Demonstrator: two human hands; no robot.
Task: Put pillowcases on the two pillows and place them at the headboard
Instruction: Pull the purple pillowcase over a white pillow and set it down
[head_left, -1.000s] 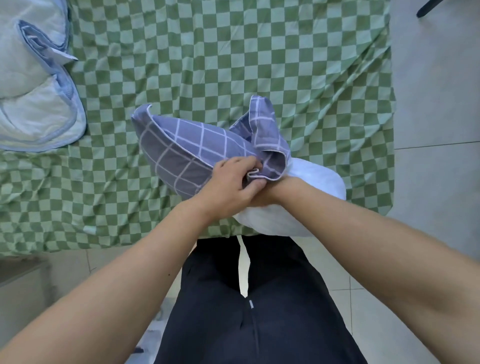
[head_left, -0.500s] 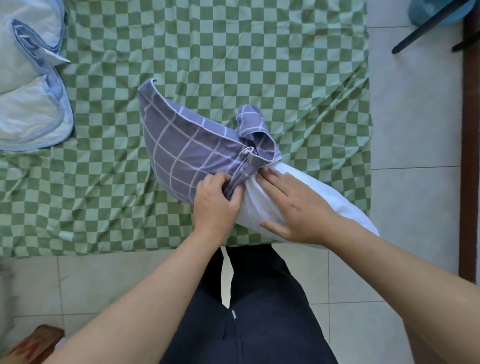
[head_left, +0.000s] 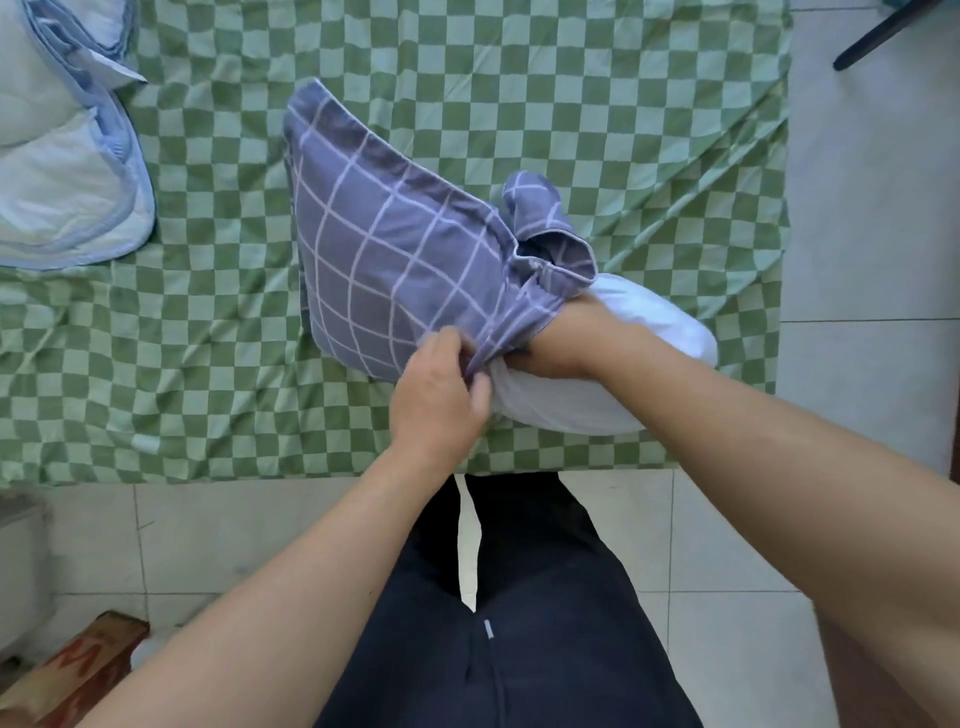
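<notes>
A white pillow (head_left: 644, 332) lies at the near edge of the bed, its far half inside a grey-purple pillowcase (head_left: 384, 249) with a white grid. My left hand (head_left: 441, 395) pinches the case's open hem at the near side. My right hand (head_left: 566, 343) is pushed under the hem against the pillow; its fingers are hidden by the fabric. The case's other hem corner is bunched up above my right wrist. The white end of the pillow sticks out to the right.
A green checked sheet (head_left: 467, 104) covers the bed. A light blue quilt (head_left: 57, 171) lies bunched at the far left. Tiled floor (head_left: 862, 260) runs along the right and near sides. A cardboard box (head_left: 78, 670) sits at the lower left. A dark chair leg (head_left: 883, 31) shows top right.
My right hand, flat on the white pillow half a second ago, has slid under the case's hem. My left hand keeps pinching the hem, and more of the pillow sits inside the case.
</notes>
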